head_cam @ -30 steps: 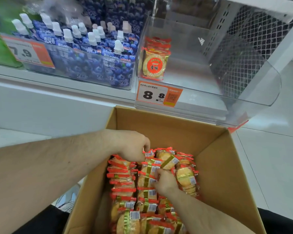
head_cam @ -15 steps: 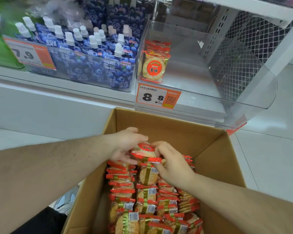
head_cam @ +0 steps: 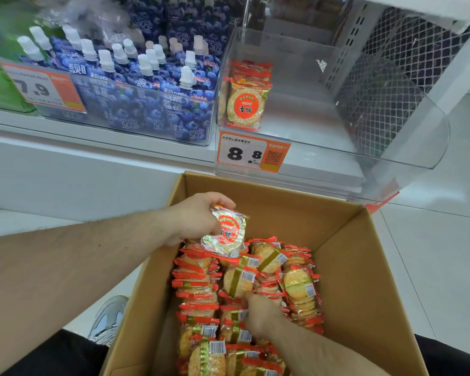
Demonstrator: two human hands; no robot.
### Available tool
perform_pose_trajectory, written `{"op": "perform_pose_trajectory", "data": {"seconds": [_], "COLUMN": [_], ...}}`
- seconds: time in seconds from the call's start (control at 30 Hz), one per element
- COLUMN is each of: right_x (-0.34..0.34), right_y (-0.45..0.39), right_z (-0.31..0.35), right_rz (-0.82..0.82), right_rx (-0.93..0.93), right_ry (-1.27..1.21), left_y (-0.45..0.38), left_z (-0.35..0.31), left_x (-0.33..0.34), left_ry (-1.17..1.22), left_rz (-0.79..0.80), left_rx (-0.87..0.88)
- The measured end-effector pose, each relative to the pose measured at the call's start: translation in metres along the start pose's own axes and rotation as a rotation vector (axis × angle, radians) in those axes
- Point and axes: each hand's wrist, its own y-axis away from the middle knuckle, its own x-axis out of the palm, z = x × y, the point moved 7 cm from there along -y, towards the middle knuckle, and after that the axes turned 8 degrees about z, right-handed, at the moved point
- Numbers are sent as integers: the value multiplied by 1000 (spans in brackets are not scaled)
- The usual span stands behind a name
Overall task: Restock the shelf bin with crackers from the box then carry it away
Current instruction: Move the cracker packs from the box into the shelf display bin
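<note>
left hand [head_cam: 198, 218] fingers curled round one clear-wrapped round cracker pack with red label [head_cam: 226, 233], lifted above box rows | right hand [head_cam: 259, 312] down among red-edged cracker packs [head_cam: 296, 283], fingers buried, grip cannot tell | open brown cardboard box [head_cam: 347, 267] below clear plastic shelf bin [head_cam: 364, 147], few packs at bin's left

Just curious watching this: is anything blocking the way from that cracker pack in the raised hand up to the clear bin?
Nothing visible does. The left hand holds the cracker pack above the cardboard box. The clear shelf bin is open-topped and mostly bare, with a few packs at its left end.
</note>
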Motion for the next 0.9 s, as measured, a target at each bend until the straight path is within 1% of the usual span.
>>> {"op": "perform_pose_trajectory", "data": {"seconds": [0.1,0.17,0.2,0.33,0.4,0.47,0.57,0.73,0.9], "right_x": [-19,-51,-72,-146,-167,-181,-192,-205,-219], "right_y": [11,28,42,118,151,176,195,221,239], "right_z": [3,5,7,10,9,9,10,21,33], "right_rz": [13,-75,-165,-649,-806,-921,-1012,-1166,-1266], "right_rx": [-70,-148,-208,-539,-648,-714,-738,-775,-805], "right_ry": [-33,-80,-85,2,50,88,59,-35,-145], "left_y": [0,1,2,12,20,28,38,50,58], "left_z": [-6,-11,-15,-29,-37,-44,-56,-66,-70], "left_x": [-3,-6,-8,-19,-27,-33,-33,-25,-24], "left_ry": [-4,0,7,49,69,83,97,106,166], "left_rz": [-8,-21,-24,-50,-81,-102,-122,-135,-143], "left_rx": [23,44,59,130,162,193,238,266,271]}}
